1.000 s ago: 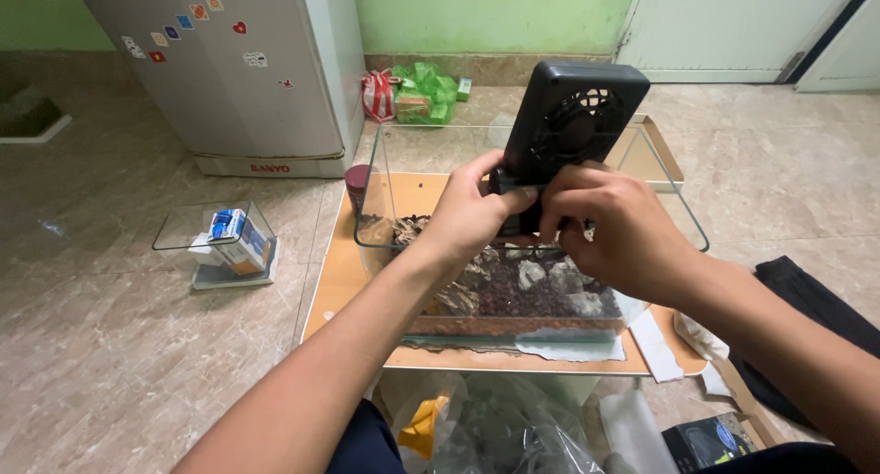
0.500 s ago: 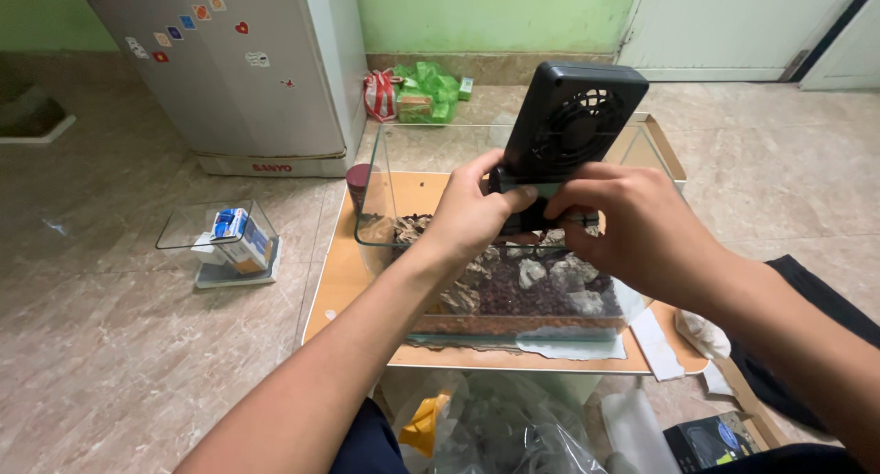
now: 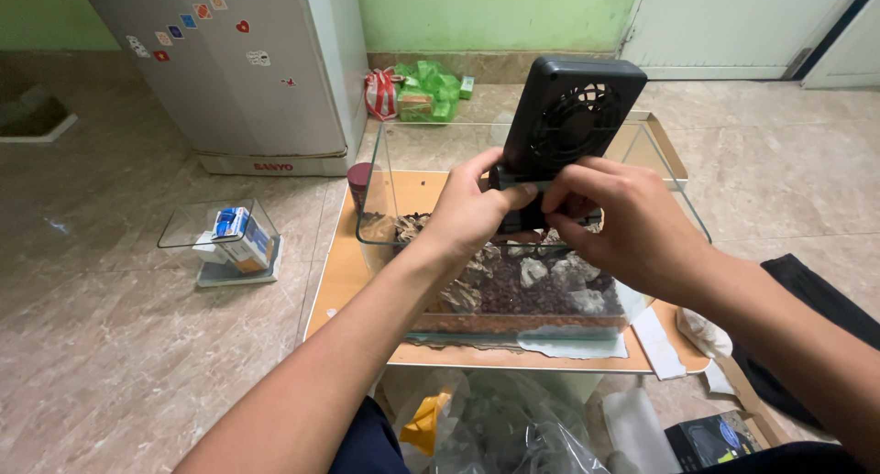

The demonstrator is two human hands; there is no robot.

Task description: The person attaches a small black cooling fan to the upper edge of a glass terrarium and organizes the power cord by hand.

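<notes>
I hold a black clip-on fan (image 3: pixel 570 118) upright above a glass tank (image 3: pixel 394 190). My left hand (image 3: pixel 477 213) grips the fan's lower left edge with thumb and fingers. My right hand (image 3: pixel 632 226) closes around its base from the right. The tank stands on a low wooden board (image 3: pixel 344 281) and has dark gravel and pale rocks (image 3: pixel 541 286) on its bottom. The fan's bracket is hidden behind my fingers.
A grey fridge (image 3: pixel 229 71) stands at the back left. A small glass box with a blue-white carton (image 3: pixel 234 240) sits on the tiled floor to the left. Green packets (image 3: pixel 426 93) lie by the wall. Plastic bags (image 3: pixel 495 428) lie near my knees; a dark cloth (image 3: pixel 825 318) lies right.
The fan and both hands stay over the tank, with only a slight shift of the grip at the fan's base.
</notes>
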